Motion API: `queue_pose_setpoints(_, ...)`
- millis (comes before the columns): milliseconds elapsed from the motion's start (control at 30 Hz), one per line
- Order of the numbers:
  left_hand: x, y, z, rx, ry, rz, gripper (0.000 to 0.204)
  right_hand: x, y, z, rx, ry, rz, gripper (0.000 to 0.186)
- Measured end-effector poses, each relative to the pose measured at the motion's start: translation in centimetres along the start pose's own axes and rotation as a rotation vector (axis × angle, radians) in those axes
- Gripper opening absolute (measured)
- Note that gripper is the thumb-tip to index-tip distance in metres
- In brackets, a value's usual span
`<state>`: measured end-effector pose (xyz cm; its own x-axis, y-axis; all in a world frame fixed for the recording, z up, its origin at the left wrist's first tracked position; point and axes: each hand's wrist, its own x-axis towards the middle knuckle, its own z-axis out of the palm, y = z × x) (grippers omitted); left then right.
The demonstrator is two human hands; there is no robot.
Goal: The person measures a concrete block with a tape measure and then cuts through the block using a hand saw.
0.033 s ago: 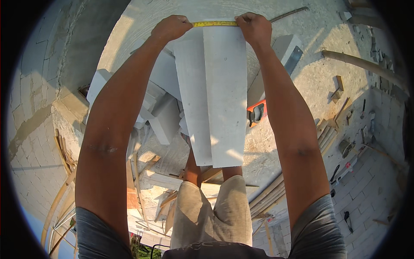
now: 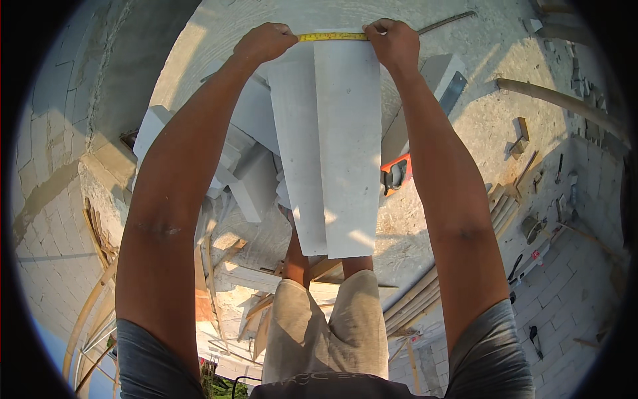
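Observation:
A yellow tape measure is stretched across the far end of two long pale blocks lying side by side, the left block and the right block. At the tape's left end, my left hand is closed with the tape pinched in its fingers. The tape's other end is gripped by my right hand, thumb and fingers pressed together over the right block's far corner. Both arms reach forward, one along each side of the blocks. Whatever lies inside my palms is hidden.
A saw's orange and black handle shows right of the blocks; its blade emerges farther off beside another pale block. More blocks are heaped at left. A curved pole and a metal bracket lie at right.

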<state>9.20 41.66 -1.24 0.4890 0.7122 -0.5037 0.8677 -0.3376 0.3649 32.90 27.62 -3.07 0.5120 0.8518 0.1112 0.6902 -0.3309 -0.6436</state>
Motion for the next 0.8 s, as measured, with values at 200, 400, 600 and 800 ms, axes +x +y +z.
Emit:
queue_pose_setpoints(200, 0.0, -0.2, 0.0, 0.027, -0.013, -0.010, 0.040, 1.3, -2.3, 0.5, -0.091, -0.203, 0.020, 0.025)
queue_pose_setpoints(400, 0.0, 0.2, 0.1, 0.065, -0.045, -0.010, 0.041, 2.9, -2.1, 0.2, -0.125, -0.365, 0.212, 0.028)
queue_pose_setpoints(600, 0.3, 0.0, 0.6, 0.089, -0.024, -0.003, 0.040, 4.0, -1.9, -1.3, -0.187, -0.347, 0.173, 0.029)
queue_pose_setpoints(800, 0.5, 0.2, 0.7, 0.084, -0.031, -0.009, 0.040, 3.6, -2.6, -1.3, -0.244, -0.407, 0.131, 0.029)
